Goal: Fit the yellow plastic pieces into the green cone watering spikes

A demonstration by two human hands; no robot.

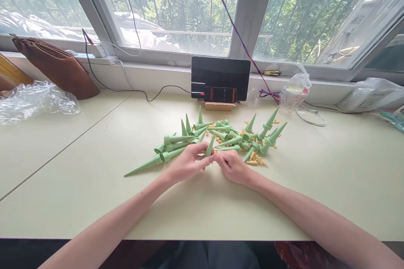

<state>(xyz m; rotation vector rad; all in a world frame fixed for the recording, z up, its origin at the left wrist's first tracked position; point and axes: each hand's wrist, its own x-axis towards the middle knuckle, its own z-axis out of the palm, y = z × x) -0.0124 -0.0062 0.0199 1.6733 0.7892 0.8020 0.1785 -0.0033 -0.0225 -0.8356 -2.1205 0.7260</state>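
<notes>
With twelve o'clock set straight ahead of the hands, a green cone (209, 146) is held in the left hand (189, 162), its tip pointed up and leaned slightly toward one o'clock; the fingers are curled round its lower part. The right hand (233, 166) is brought up against the cone's base, thumb and forefinger drawn together and the other fingers folded. A speck of yellow is seen at those fingertips, but whether a peg is gripped there cannot be told.

More green cones (172, 138) are heaped on the pale table (205, 214) from nine round to two o'clock, some lying flat, some stood on end. Short yellow pegs (257, 159) are scattered among them, a small cluster being gathered just beside the right hand at three o'clock.

At twelve o'clock a phone (220, 95) is propped in front of a dark tablet (221, 71). Digits are shown sideways on the phone's screen and seem to end in "09:37"; the first ones are too small to be certain. A red mark is carried by a clear plastic bag (295, 92) at two o'clock, but no word can be made out. Farther off in that direction, faint print is seen on a wrapped white packet (366, 94), too small to be read. At ten o'clock a brown bag (57, 67) is leaned against the sill.
</notes>
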